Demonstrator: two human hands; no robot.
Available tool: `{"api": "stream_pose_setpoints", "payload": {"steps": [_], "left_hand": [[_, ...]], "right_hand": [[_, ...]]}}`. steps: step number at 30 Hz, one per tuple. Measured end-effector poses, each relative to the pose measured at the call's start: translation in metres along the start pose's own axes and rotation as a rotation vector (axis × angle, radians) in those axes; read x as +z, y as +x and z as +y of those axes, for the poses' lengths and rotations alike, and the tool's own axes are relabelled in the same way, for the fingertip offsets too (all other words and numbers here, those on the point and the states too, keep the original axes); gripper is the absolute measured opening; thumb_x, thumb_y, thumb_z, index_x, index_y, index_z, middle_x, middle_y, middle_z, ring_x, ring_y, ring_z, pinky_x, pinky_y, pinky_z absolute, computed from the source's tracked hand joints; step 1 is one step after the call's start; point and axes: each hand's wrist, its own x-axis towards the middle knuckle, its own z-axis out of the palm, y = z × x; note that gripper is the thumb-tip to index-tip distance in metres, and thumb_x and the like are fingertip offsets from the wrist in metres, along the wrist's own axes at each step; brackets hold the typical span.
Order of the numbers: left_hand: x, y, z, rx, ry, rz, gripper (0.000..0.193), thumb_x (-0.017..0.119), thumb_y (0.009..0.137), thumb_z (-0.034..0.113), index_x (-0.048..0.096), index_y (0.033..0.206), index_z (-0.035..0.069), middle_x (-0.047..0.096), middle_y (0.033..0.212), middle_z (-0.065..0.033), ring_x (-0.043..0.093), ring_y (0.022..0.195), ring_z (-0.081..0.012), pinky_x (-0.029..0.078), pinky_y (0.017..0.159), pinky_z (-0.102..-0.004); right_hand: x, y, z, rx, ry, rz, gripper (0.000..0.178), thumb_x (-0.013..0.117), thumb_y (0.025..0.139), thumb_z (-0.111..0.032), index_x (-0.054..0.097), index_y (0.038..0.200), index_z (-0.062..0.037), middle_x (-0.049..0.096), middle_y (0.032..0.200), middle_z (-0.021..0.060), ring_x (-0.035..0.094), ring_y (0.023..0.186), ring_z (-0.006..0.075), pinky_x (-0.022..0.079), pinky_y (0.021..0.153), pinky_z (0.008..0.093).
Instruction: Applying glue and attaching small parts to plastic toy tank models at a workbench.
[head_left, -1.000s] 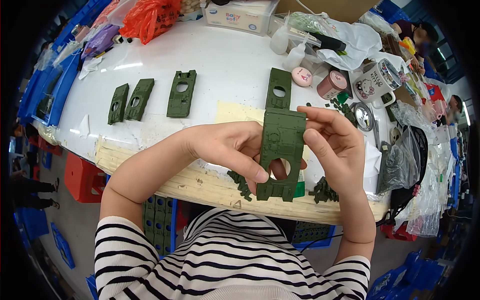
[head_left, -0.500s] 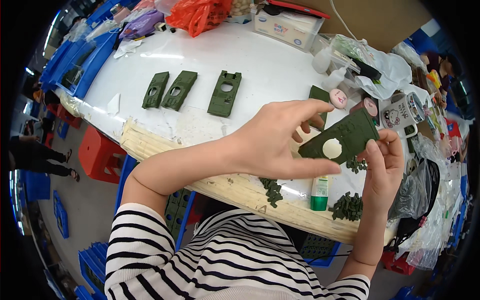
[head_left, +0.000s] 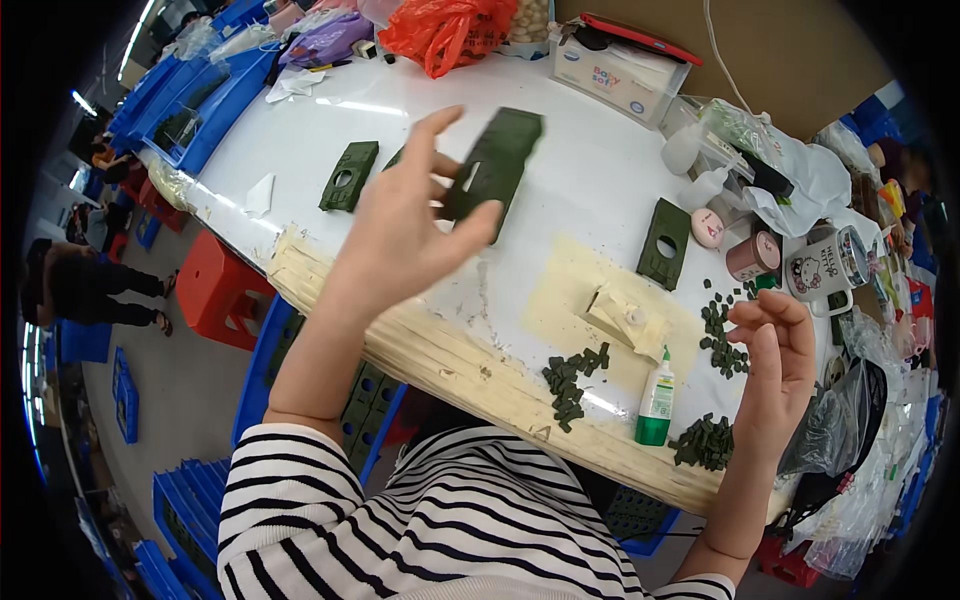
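Observation:
My left hand (head_left: 400, 225) is raised over the far middle of the table, thumb and fingers round a dark green plastic model-vehicle hull (head_left: 508, 150). Motion blurs the grip a little. Beyond that hand lies a similar green hull with a round hole (head_left: 345, 187); another beside it is mostly hidden by my fingers. My right hand (head_left: 775, 375) is open and holds nothing, its fingers loosely curled above the right side of the table. Near it are piles of small green parts (head_left: 704, 442) and a glue bottle with a green base (head_left: 655, 405). One more hull (head_left: 665, 243) lies farther back.
A tape-covered block (head_left: 625, 318) sits on a yellowish patch of the table. A pink jar (head_left: 753, 256), a white mug (head_left: 825, 270) and plastic bags crowd the right. A clear box (head_left: 618, 72) and a red bag (head_left: 440, 30) stand at the back. A red stool (head_left: 222, 290) is left.
My left hand has carried the hull leftward and away, out of my right hand. My right hand has let go and stays on the right. The tape-covered block has come into view.

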Motion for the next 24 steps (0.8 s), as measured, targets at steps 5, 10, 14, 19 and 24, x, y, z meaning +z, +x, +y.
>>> {"api": "stream_pose_setpoints", "payload": {"steps": [5, 10, 14, 19, 24], "left_hand": [[-0.022, -0.005, -0.045, -0.26, 0.293, -0.041, 0.068, 0.066, 0.079, 0.015, 0.034, 0.137, 0.0, 0.063, 0.091, -0.0217, 0.064, 0.072, -0.0235, 0.052, 0.066, -0.0328], [-0.018, -0.003, -0.048, -0.179, 0.471, -0.071, 0.06, 0.068, 0.077, 0.015, 0.038, 0.127, 0.0, 0.062, 0.083, -0.022, 0.063, 0.07, -0.0334, 0.05, 0.067, -0.0408], [-0.014, -0.002, -0.049, -0.145, 0.543, -0.114, 0.056, 0.068, 0.077, 0.014, 0.039, 0.123, 0.0, 0.063, 0.081, -0.0222, 0.063, 0.076, -0.0389, 0.049, 0.069, -0.045], [-0.009, -0.001, -0.057, -0.094, 0.577, -0.105, 0.056, 0.07, 0.08, 0.021, 0.042, 0.124, 0.002, 0.064, 0.091, -0.021, 0.063, 0.07, -0.0333, 0.049, 0.069, -0.0425], [0.001, 0.002, -0.059, 0.329, 0.79, 0.193, 0.06, 0.072, 0.079, 0.039, 0.048, 0.12, 0.002, 0.061, 0.08, -0.0151, 0.06, 0.072, -0.0299, 0.048, 0.066, -0.0411]], "right_hand": [[0.001, -0.002, -0.002, 0.04, -0.039, -0.036, 0.022, 0.057, 0.091, -0.007, 0.054, 0.11, 0.0033, 0.064, 0.093, 0.0085, 0.059, 0.088, 0.0104, 0.046, 0.081, 0.0246], [0.003, -0.003, -0.005, 0.052, -0.043, -0.04, 0.018, 0.057, 0.09, -0.007, 0.055, 0.105, 0.0026, 0.064, 0.089, 0.0073, 0.059, 0.085, 0.0101, 0.045, 0.081, 0.0239], [0.003, -0.003, -0.005, 0.06, -0.036, -0.037, 0.017, 0.058, 0.09, -0.008, 0.056, 0.104, 0.0023, 0.064, 0.087, 0.007, 0.059, 0.083, 0.0097, 0.044, 0.079, 0.0228], [-0.003, -0.002, -0.008, 0.045, -0.035, -0.026, 0.016, 0.058, 0.091, -0.008, 0.057, 0.103, 0.0025, 0.063, 0.085, 0.0065, 0.059, 0.081, 0.0091, 0.043, 0.076, 0.0211], [-0.011, 0.003, -0.011, -0.024, -0.027, 0.031, 0.017, 0.058, 0.092, -0.01, 0.057, 0.104, 0.0028, 0.064, 0.084, 0.0062, 0.058, 0.079, 0.0086, 0.042, 0.073, 0.0202]]}}
